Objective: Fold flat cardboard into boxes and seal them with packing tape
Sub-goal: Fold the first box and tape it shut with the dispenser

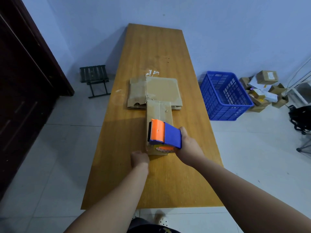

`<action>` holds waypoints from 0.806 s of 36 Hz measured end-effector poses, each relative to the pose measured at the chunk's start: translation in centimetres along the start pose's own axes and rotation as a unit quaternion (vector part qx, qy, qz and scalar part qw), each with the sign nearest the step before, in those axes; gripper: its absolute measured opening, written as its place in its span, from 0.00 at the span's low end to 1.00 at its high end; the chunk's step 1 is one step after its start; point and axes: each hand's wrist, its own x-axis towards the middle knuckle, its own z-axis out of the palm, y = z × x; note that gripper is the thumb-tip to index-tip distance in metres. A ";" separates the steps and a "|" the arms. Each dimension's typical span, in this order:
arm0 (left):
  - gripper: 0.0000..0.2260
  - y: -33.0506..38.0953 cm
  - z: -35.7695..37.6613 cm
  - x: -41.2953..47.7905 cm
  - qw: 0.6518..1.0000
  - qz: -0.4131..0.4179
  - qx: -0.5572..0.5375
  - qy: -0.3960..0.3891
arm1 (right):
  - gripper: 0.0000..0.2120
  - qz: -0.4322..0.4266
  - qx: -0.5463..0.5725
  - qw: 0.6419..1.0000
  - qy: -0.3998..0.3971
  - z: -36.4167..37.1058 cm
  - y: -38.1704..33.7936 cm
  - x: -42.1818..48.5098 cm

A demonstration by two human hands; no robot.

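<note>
A folded cardboard box (159, 113) stands lengthwise in the middle of the long wooden table (156, 52). My right hand (189, 145) grips the blue and orange tape dispenser (164, 134), which sits on the near end of the box top. My left hand (139, 158) presses against the box's near left corner, fingers hidden behind the hand. A stack of flat cardboard sheets (154, 90) lies just beyond the box, touching its far end.
A blue plastic crate (224, 96) stands on the floor to the right of the table, with a heap of small cartons (264, 88) behind it. A small dark folding stool (95, 79) is to the left. A dark wooden door (25, 81) fills the left side.
</note>
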 end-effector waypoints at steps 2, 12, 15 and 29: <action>0.17 -0.7 -0.3 -0.2 0.993 0.090 0.072 0.024 | 0.16 -0.002 0.003 1.000 -0.002 -0.1 -0.1 0.1; 0.36 -3.1 -0.8 -2.7 0.946 0.261 0.165 -0.099 | 0.15 -0.013 0.000 1.000 0.021 0.2 0.1 -0.1; 0.35 -1.9 -1.1 -2.3 0.956 0.202 0.166 -0.130 | 0.14 -0.018 -0.003 1.000 0.024 0.3 0.1 0.0; 0.33 0.6 -2.3 -0.7 0.803 0.438 0.387 -0.115 | 0.16 -0.024 -0.005 0.999 0.028 0.6 0.7 0.1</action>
